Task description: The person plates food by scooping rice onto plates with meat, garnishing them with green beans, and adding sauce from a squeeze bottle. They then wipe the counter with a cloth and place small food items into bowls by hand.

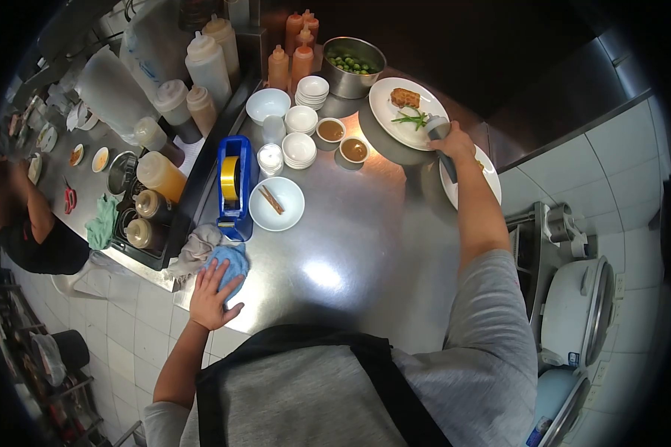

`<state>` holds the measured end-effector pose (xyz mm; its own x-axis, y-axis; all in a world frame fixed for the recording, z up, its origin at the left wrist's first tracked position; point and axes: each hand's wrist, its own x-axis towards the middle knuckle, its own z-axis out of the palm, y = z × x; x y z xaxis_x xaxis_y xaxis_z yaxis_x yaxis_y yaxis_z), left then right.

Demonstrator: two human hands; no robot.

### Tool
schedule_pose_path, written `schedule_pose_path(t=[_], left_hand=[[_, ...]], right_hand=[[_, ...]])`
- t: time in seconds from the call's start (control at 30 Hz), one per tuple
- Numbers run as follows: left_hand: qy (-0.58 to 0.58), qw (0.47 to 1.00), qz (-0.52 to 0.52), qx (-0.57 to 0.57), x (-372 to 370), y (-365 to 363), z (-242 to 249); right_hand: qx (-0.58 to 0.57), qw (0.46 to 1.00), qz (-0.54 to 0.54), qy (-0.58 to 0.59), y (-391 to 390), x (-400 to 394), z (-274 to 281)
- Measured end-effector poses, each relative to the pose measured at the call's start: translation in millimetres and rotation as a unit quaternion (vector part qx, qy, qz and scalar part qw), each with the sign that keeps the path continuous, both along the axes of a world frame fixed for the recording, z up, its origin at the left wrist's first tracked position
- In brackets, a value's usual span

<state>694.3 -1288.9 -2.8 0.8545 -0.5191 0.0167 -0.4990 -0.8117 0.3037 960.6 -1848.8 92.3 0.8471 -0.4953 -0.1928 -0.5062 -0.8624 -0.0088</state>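
My left hand [215, 298] lies spread on a crumpled blue cloth [227, 261] at the counter's left edge, with a greyish rag [194, 249] beside it. Far forward on the right, my right hand [453, 145] is closed around a scoop with a dark handle [447, 167]. The scoop's rounded pale end [438, 128] is over the right rim of a white plate [384, 97]. On that plate are a browned piece of food [405, 97] and green beans [410, 118]. A second white plate [492, 186] is partly hidden under my right forearm.
A blue tape dispenser [235, 208] and a white bowl with brown sticks [276, 216] stand near my left hand. Behind are stacked small dishes [300, 149], sauce cups [354, 150], a metal pot of greens [354, 67] and squeeze bottles [302, 65]. Another person [41, 223] stands at far left.
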Motion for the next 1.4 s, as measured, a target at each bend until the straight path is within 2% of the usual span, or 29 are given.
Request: schedule_pose_path(t=[0.37,0.67,0.8,0.87,0.9,1.0,1.07,1.17,1.4], left_hand=[[0.006,1.0,0.001,-0.003,1,1,-1],[0.008,1.0,0.004,-0.001,1,0,1],[0.002,1.0,0.002,-0.004,0,1,-1],[-0.001,1.0,0.001,-0.003,-1,1,-1],[-0.002,1.0,0.0,-0.001,0,1,-1],[-0.008,1.0,-0.007,-0.003,0,1,-3],[-0.01,1.0,-0.006,-0.006,-1,-1,-3],[-0.015,1.0,-0.009,-0.008,-2,-1,-3],[-0.027,0.999,-0.012,-0.012,-3,-1,-5]], right_hand=[[-0.05,0.998,0.024,0.041,-3,20,1],[-0.036,0.999,0.022,-0.003,-5,28,9],[0.105,0.982,-0.005,-0.158,-33,24,-4],[0.203,0.945,-0.013,-0.257,-52,22,-17],[0.267,0.909,-0.011,-0.319,-59,18,-19],[0.323,0.869,-0.053,-0.371,-60,-16,16],[0.314,0.871,-0.054,-0.374,-83,-37,28],[0.235,0.908,-0.052,-0.344,-110,-79,43],[0.103,0.97,-0.04,-0.215,-161,-162,12]])
